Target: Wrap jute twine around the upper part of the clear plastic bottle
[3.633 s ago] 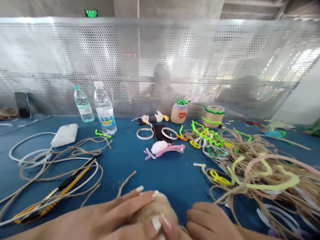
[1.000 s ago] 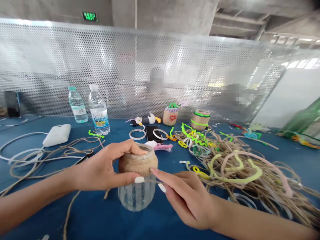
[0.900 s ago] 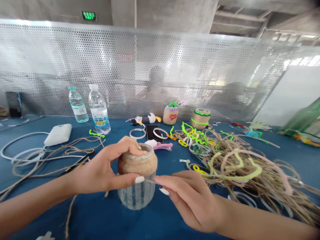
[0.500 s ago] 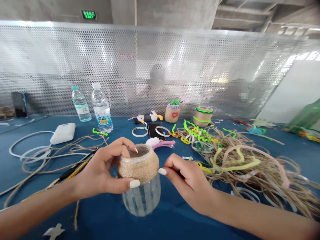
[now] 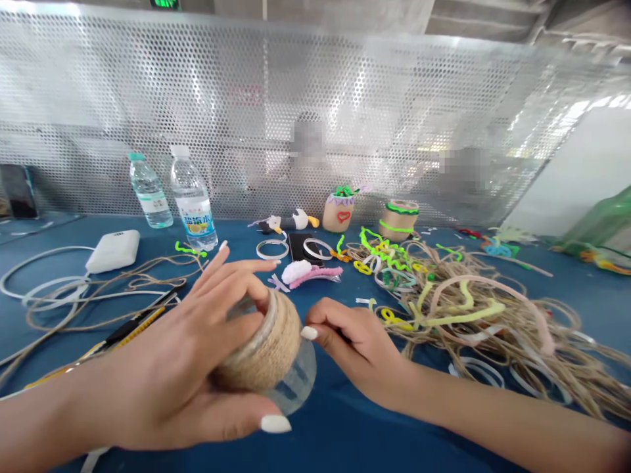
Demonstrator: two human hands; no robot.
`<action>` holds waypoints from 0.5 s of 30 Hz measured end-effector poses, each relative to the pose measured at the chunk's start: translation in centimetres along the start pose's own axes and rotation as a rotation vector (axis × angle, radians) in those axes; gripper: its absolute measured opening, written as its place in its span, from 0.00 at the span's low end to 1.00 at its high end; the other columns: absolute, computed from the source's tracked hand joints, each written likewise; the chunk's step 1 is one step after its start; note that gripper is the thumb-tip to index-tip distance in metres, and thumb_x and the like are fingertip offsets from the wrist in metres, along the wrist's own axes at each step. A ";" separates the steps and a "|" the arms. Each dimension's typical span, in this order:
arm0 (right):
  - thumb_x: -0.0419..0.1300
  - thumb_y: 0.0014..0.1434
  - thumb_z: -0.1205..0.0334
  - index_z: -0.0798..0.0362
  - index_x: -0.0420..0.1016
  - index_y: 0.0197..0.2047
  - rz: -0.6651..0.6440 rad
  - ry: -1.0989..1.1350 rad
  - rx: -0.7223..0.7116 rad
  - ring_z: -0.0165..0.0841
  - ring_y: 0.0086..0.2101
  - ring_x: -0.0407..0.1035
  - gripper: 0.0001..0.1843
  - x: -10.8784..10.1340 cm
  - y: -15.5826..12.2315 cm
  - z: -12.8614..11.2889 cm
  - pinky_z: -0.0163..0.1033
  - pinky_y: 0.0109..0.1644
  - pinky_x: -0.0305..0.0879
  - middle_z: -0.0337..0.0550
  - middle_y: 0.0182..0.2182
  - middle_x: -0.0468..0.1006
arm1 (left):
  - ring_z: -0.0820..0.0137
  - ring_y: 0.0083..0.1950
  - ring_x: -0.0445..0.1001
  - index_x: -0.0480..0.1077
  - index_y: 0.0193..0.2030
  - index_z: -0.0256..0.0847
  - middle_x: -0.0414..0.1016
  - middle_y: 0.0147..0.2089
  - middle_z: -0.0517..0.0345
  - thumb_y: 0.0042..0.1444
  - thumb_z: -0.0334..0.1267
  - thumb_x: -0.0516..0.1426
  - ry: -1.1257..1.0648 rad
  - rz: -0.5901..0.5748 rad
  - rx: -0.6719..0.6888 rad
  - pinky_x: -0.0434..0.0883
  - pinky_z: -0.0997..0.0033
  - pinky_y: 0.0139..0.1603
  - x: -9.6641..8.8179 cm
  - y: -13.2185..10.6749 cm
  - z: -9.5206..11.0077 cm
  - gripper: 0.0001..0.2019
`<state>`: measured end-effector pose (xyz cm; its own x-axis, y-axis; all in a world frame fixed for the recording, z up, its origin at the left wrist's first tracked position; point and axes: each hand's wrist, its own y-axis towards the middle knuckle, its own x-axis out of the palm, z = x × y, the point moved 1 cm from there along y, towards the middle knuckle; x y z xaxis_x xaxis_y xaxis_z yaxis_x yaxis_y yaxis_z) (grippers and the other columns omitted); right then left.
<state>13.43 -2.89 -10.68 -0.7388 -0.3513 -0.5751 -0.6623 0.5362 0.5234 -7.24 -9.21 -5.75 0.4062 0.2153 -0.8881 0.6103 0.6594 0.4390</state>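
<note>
Two bare hands meet at a glass jar held tilted over the blue bench. The left hand cradles it from below and the side, fingers fanned across the mouth end, in a firm, wide hold. The right hand stands just beside the wrapped band, its thumb and fingertips drawn into a narrow pinch; whatever lies between them is too small to tell.

Tight, even coils of jute twine cover the upper part of the jar, while the lower part remains bare, ribbed glass. No trim shows on it from this angle. Two finished-looking twine-covered jars stand farther back: one with a red heart, the other banded in green chenille stem.

To the right sprawls a rough, fibrous heap of loose jute twine, tangled with soft, fuzzy lime chenille stems and thin white strips. To the left lie a yellow-and-black utility knife, a smooth white power bank and looser twine. Two rolls of clear tape rest near the back.
</note>
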 end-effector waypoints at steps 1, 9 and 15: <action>0.48 0.65 0.62 0.53 0.61 0.29 -0.002 0.008 -0.011 0.22 0.20 0.52 0.12 0.1 0.2 0.1 0.27 0.23 0.52 0.31 0.20 0.58 | 0.55 0.54 0.63 0.69 0.39 0.42 0.66 0.46 0.53 0.48 0.49 0.62 0.051 0.040 -0.011 0.59 0.50 0.61 0.2 -0.1 0.4 0.16; 0.48 0.66 0.64 0.54 0.64 0.30 -0.050 0.033 -0.002 0.23 0.23 0.55 0.12 0.7 0.1 0.9 0.29 0.27 0.54 0.33 0.23 0.62 | 0.56 0.51 0.64 0.66 0.41 0.43 0.61 0.48 0.51 0.52 0.43 0.56 0.276 0.218 -0.206 0.68 0.58 0.49 2.1 -1.1 2.7 0.11; 0.50 0.64 0.67 0.54 0.64 0.30 0.003 0.002 -0.054 0.23 0.22 0.54 0.10 -0.1 0.1 0.5 0.28 0.26 0.53 0.32 0.22 0.61 | 0.56 0.57 0.64 0.67 0.40 0.42 0.55 0.60 0.52 0.51 0.38 0.58 0.145 0.144 -0.147 0.71 0.66 0.46 0.6 -1.0 1.1 0.10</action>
<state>13.48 -2.47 -10.89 -0.7407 -0.3512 -0.5727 -0.6661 0.4952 0.5577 -6.82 -10.53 -6.53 0.3733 0.4084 -0.8330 0.4435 0.7101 0.5469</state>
